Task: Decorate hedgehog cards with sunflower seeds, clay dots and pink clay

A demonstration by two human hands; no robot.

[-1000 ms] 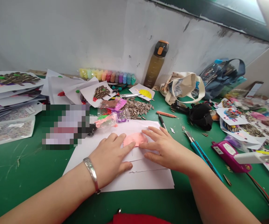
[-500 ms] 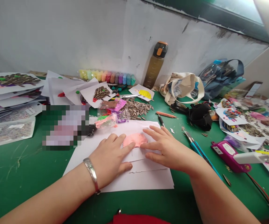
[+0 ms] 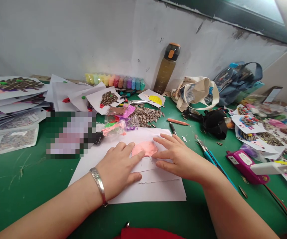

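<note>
A flat patch of pink modelling clay [image 3: 144, 149] lies on white paper [image 3: 158, 192], over a pencil drawing whose short leg lines show below it. My left hand [image 3: 120, 166] rests at the patch's left side, fingers spread, its index fingertip touching the lower edge. From the right, my right hand [image 3: 175, 156] reaches to the opposite edge with its fingers stretched apart. Neither hand grips anything. Under the hands, several sheets are stacked, one with a torn edge. A silver bracelet [image 3: 97, 181] circles my left wrist.
Sunflower seeds [image 3: 147, 114] are heaped behind the paper, beside clay packets [image 3: 115, 127]. To the right lie an orange pencil [image 3: 177, 121], a blue utility knife [image 3: 215, 162] and a magenta glue gun [image 3: 245, 166]. A bottle [image 3: 167, 69] stands by the wall; finished pictures [image 3: 14, 88] are piled left.
Both hands keep nearly the same pose around the pink clay. The whole view has shifted very slightly; nothing has been picked up or let go.
</note>
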